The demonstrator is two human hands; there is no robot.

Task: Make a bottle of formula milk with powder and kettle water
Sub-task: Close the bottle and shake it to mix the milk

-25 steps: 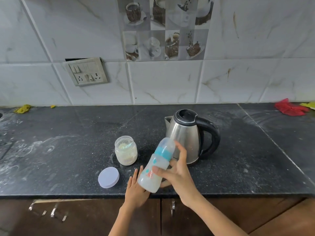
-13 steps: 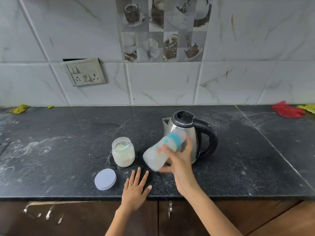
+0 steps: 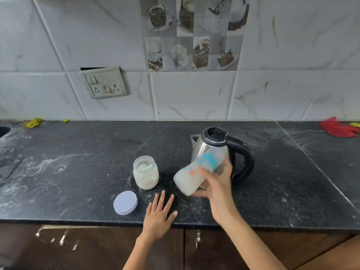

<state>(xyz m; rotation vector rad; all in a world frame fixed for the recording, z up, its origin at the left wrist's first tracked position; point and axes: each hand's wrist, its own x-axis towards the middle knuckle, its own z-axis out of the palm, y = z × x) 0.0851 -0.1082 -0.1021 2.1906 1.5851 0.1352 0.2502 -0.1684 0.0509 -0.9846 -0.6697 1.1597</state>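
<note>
Gripping a blurred, milky-white baby bottle with a teal collar (image 3: 196,173), tilted above the black speckled stone counter (image 3: 78,172) in front of the steel kettle with black handle (image 3: 220,149): right hand (image 3: 218,184), fingers curled round its neck. Lying flat on the counter edge, fingers spread, holding nothing: left hand (image 3: 158,215). Standing open just left of the bottle: clear powder jar (image 3: 145,173); near it, lying flat, its pale round lid (image 3: 125,202).

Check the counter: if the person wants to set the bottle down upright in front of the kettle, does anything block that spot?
Nothing visible does. The bottle is gripped by the right hand; the counter beneath it is bare.
</note>
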